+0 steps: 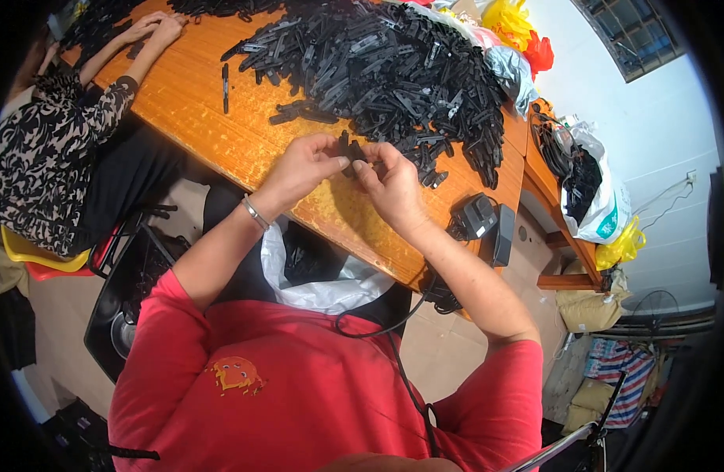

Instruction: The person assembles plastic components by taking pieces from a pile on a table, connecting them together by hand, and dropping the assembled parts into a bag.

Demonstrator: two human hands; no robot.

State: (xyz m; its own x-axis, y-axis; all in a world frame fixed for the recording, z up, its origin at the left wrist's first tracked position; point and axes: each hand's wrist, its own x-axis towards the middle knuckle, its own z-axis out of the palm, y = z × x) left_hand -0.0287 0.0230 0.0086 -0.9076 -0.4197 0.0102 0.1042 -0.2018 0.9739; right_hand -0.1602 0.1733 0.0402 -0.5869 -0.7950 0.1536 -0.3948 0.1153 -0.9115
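My left hand (pixel 305 169) and my right hand (pixel 395 187) meet over the near edge of the wooden table (pixel 244 153). Both are closed, thumbs and fingers pinching small black plastic clip-like pieces (pixel 348 148) between them. How the pieces fit together is hidden by my fingers. Just beyond my hands spreads a big heap of similar black plastic pieces (pixel 370 71). A few loose ones (pixel 303 112) lie at the heap's near left side. Below the table edge, an open white sack (pixel 330 297) rests at my lap with dark contents inside.
A black pen-shaped item (pixel 225 88) lies left of the heap. Black power adapters (pixel 480 216) and cables sit at the table's right corner. At the left, a co-worker's hands (pixel 159 28) work over the table. A full white bag (pixel 602 197) stands at the right.
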